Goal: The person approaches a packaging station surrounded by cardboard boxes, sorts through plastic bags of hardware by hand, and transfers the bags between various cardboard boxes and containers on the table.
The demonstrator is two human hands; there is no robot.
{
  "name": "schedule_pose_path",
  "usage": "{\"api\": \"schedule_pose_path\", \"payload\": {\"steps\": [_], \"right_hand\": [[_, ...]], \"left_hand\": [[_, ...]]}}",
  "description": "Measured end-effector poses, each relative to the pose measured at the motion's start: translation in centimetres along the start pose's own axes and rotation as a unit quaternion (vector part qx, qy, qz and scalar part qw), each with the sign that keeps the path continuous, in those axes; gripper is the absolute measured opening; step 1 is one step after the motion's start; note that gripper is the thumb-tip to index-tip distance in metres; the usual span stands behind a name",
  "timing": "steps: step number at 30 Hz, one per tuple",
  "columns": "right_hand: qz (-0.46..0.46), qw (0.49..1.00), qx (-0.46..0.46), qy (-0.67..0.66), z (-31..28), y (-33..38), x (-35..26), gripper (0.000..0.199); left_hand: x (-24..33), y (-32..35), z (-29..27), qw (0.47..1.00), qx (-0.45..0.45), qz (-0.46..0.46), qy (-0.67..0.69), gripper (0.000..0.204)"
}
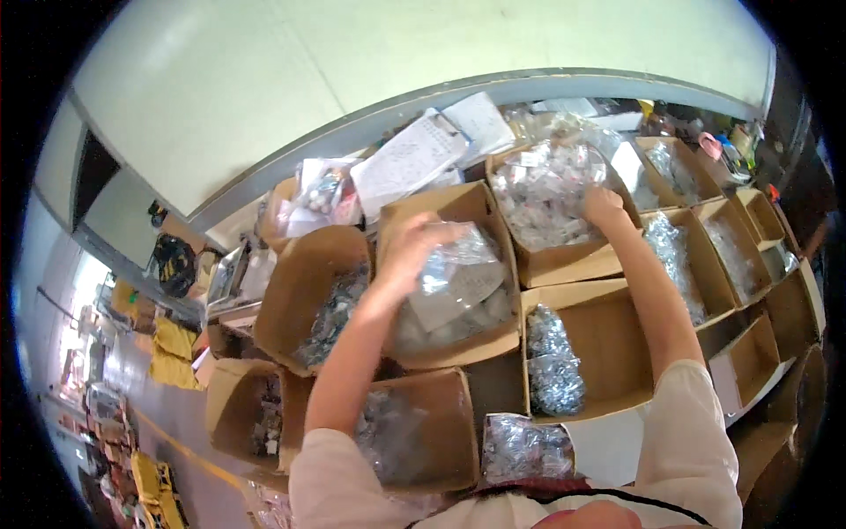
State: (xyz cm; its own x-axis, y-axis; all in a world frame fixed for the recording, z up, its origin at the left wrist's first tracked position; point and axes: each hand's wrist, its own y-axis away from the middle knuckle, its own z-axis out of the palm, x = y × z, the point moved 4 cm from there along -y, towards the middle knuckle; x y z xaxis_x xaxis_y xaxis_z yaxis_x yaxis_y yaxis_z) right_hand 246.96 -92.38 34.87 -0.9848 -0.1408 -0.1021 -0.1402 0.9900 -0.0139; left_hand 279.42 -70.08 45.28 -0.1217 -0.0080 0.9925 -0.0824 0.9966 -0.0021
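My left hand (412, 249) is closed on a clear plastic bag (451, 264), its fingers pinching the upper part. The bag hangs over a cardboard box (511, 331) that has a brown piece of cardboard (463, 295) and more clear bags inside. At the far right, my right hand (605, 208) reaches into another cardboard box (568, 262) heaped with small clear plastic packets (546, 189). Its fingers curl down at the right edge of the heap, and what they grip, if anything, is hidden.
Around these stand several open cardboard boxes, one with dark small parts (330, 322), one with shiny bagged parts (553, 366). A clipboard with papers (410, 163) lies behind the boxes, before a pale wall (423, 53). Smaller boxes (749, 291) stand at the right.
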Motion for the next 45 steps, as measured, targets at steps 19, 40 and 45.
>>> {"api": "schedule_pose_path", "payload": {"steps": [19, 40, 45], "right_hand": [[-0.293, 0.899, 0.05, -0.322, -13.3, 29.0, 1.0, 0.059], [-0.103, 0.98, 0.029, -0.168, 10.8, -15.3, 25.7, 0.037], [-0.165, 0.953, 0.07, -0.244, 6.6, -15.2, 28.1, 0.03]], "left_hand": [[-2.3, 9.6, 23.0, 0.97, -0.082, -0.076, 0.216, 0.054], [-6.0, 18.0, 39.7, 0.971, 0.062, -0.23, -0.005, 0.051], [-9.9, 16.2, 39.7, 0.917, 0.213, -0.294, 0.164, 0.044]]}}
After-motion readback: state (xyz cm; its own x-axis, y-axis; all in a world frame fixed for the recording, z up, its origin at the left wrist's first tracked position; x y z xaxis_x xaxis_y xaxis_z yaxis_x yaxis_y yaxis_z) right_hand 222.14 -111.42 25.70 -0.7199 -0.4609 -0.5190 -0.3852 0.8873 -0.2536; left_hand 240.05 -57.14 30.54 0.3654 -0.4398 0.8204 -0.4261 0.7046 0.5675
